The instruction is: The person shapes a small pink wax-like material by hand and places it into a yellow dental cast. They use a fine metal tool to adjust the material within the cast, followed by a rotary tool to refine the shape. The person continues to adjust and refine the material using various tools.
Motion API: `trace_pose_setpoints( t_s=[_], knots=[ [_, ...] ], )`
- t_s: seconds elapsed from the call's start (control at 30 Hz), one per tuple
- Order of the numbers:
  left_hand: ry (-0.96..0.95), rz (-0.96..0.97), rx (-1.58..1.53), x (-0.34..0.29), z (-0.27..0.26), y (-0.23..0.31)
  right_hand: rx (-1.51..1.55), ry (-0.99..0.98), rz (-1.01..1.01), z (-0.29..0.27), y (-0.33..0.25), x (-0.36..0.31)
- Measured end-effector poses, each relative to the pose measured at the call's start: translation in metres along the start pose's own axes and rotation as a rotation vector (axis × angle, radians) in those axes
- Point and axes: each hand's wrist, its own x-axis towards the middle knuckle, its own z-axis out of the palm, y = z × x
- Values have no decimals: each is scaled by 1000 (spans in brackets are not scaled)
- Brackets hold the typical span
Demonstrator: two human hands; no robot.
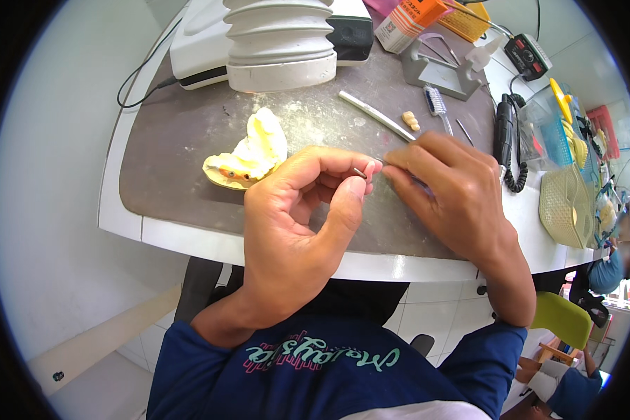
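Note:
My left hand (294, 231) is raised over the near part of the bench mat. Its thumb and fingers pinch a small dark metal pin (359, 173). Close beside those fingertips, my right hand (455, 182) is closed, back of the hand up. A thin bit of something shows at its fingertips, too small to name. Left of my hands lies a pale yellow plaster dental model (259, 143) with an orange-pink gum area, partly behind my left hand. A silver rod-shaped tool (367, 112) rests beyond my right hand, beside tan joined tooth crowns (410, 121).
A ribbed white suction hose (280, 42) stands at the back. Toward the right are a toothbrush (435, 101), a grey holder (441, 70), a black handpiece (502, 133) with coiled cord and a pale basket (565, 210). Other people sit at far right.

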Motion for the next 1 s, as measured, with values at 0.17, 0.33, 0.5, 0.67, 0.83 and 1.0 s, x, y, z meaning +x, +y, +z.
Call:
trace_pose_setpoints(
  t_s=[0.17, 0.33, 0.5, 0.67, 0.83, 1.0],
  knots=[
    [9, 0, 58, 2, 3, -4, 193, 202, -15, -12, 1, 9],
    [-14, 8, 80, 3, 3, -6, 308, 131, -142, -10, -6, 18],
    [-3, -29, -1, 6, 5, -1, 375, 75, -56, -10, -5, 15],
    [-50, -76, 168, 8, 4, 0, 565, 12, 56, -2, 11, 17],
    [-20, 19, 277, 7, 5, -5, 789, 17, 325, 5, 14, 14],
    [10, -2, 236, 8, 12, -4, 931, 82, 454, 0, 17, 10]
  ],
)
